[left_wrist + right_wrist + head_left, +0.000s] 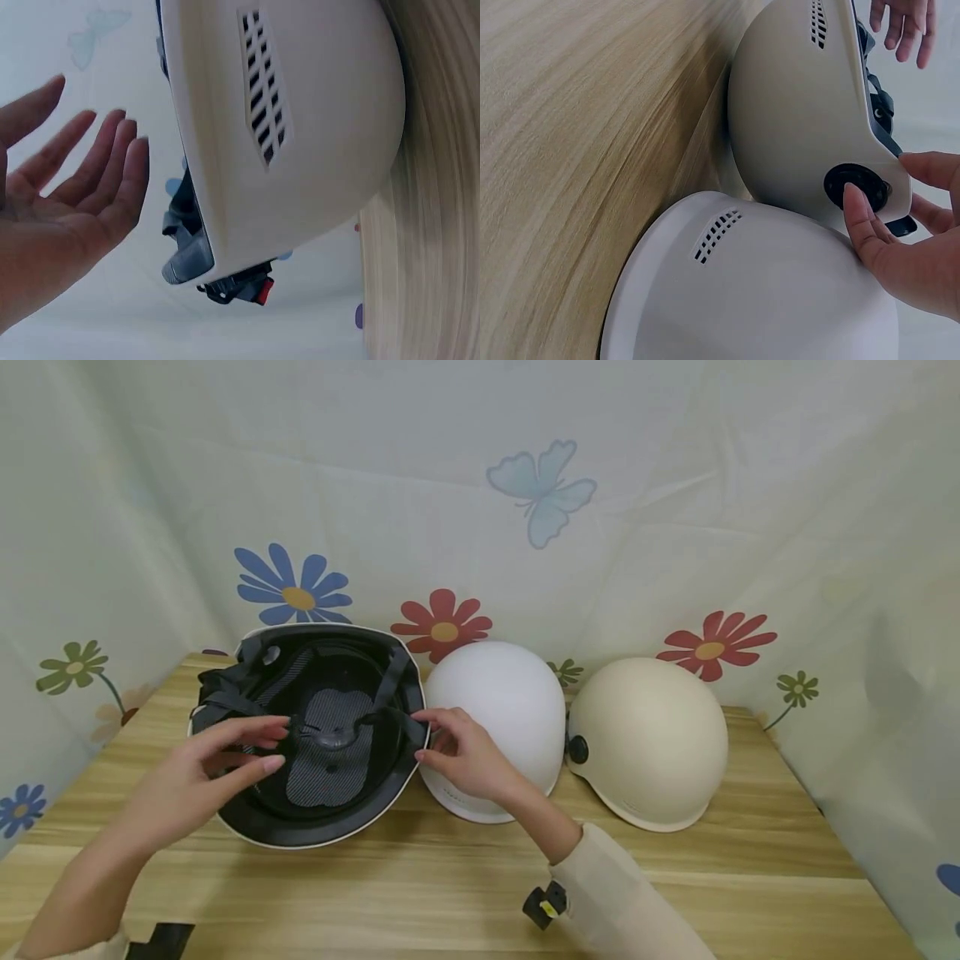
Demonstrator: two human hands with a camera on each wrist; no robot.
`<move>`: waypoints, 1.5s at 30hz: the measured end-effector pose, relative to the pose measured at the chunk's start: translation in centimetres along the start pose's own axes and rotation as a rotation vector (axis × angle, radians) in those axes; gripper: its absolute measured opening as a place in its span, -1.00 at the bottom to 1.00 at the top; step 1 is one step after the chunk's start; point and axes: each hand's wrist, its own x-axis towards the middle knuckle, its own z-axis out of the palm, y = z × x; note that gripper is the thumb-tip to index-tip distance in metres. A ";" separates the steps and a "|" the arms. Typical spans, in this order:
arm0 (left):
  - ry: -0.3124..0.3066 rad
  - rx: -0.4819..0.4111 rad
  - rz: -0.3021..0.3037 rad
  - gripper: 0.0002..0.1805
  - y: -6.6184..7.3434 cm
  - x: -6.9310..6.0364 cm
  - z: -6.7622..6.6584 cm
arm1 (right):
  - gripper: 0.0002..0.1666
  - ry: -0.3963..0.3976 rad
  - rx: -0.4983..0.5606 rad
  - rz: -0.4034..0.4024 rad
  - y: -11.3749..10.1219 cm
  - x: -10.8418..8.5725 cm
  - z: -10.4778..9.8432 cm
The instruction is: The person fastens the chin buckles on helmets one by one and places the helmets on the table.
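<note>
An upturned helmet (330, 827) lies at the left of the table, its black lining and straps facing up. My right hand (472, 756) grips its right rim; in the right wrist view that hand (911, 232) has fingertips at the round black knob (856, 187) on the shell. Over the helmet's left part, my left hand (202, 768) hovers with fingers apart, holding nothing. In the left wrist view the left hand (75, 172) is beside the cream shell (315, 135), not touching it. A red-ended buckle (264, 291) hangs past the rim.
A white helmet (498, 727) stands dome up just right of the upturned one, and a cream helmet (652, 743) with a black knob stands farther right. Behind the wooden table (450, 885) hangs a flowered cloth (420, 510).
</note>
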 end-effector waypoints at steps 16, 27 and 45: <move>0.183 0.091 -0.283 -0.41 -4.8 0.8 -5.4 | -0.51 -0.031 0.011 0.008 0.0 0.0 -0.1; 0.011 -0.031 -0.345 -0.29 -8.5 0.6 -5.8 | -0.51 -0.027 0.017 -0.006 -0.1 0.0 -0.2; -0.067 -0.212 -0.294 -0.35 -10.7 0.7 -5.1 | -0.51 -0.033 0.015 0.006 0.1 -0.1 -0.3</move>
